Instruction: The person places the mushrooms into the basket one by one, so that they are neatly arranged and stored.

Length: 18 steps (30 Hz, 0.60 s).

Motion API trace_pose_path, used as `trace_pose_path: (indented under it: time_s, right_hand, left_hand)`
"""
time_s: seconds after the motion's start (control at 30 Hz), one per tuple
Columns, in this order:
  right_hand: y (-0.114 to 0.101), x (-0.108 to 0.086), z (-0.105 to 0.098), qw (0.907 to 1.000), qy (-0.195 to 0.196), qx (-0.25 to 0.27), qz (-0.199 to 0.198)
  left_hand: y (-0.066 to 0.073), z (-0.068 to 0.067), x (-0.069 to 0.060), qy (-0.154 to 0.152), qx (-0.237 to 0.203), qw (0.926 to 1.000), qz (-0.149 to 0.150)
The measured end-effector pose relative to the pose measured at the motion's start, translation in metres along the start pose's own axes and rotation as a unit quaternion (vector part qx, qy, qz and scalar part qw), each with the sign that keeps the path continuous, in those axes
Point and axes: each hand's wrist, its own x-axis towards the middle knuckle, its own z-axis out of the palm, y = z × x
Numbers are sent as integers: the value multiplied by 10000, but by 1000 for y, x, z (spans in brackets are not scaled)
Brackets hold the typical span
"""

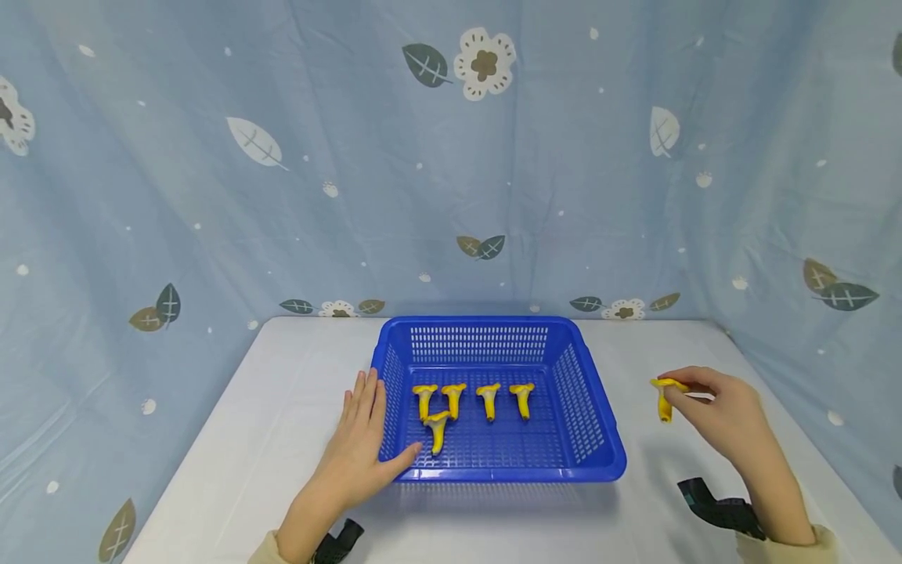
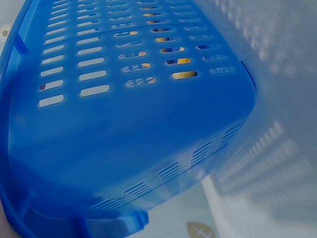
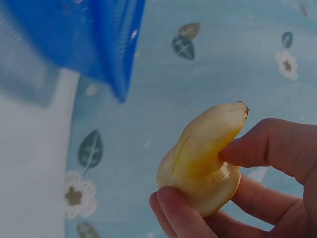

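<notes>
My right hand [image 1: 722,411] pinches a yellow chanterelle-like mushroom [image 1: 665,401] by its cap, to the right of the blue basket [image 1: 521,475], with the stem pointing down. In the right wrist view, thumb and fingers grip this mushroom [image 3: 203,158], its stem end dark. Several similar mushrooms lie in the basket: a row across the middle and one mushroom [image 1: 438,431] in front on the left. My left hand [image 1: 359,446] rests against the basket's left rim with straight fingers, its thumb at the front left corner. The slotted basket wall [image 2: 124,124] fills the left wrist view.
Under the basket is a white table [image 1: 261,439]. Behind it and at both sides hangs a blue curtain [image 1: 451,172] printed with leaves and flowers. Dark straps [image 1: 722,509] show near both wrists.
</notes>
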Motion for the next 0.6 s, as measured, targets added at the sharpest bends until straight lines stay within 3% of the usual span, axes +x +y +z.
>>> trace_pose_path:
  time_s: [0.33,0.6]
  right_hand:
    - [-50,19,5,9957,-127,704,-591]
    - [-89,36,17,9890,-624,1116,-748]
  left_hand:
    - [0,1,0,18,0,10000,51]
    - [1,1,0,-4,-25,10000,15]
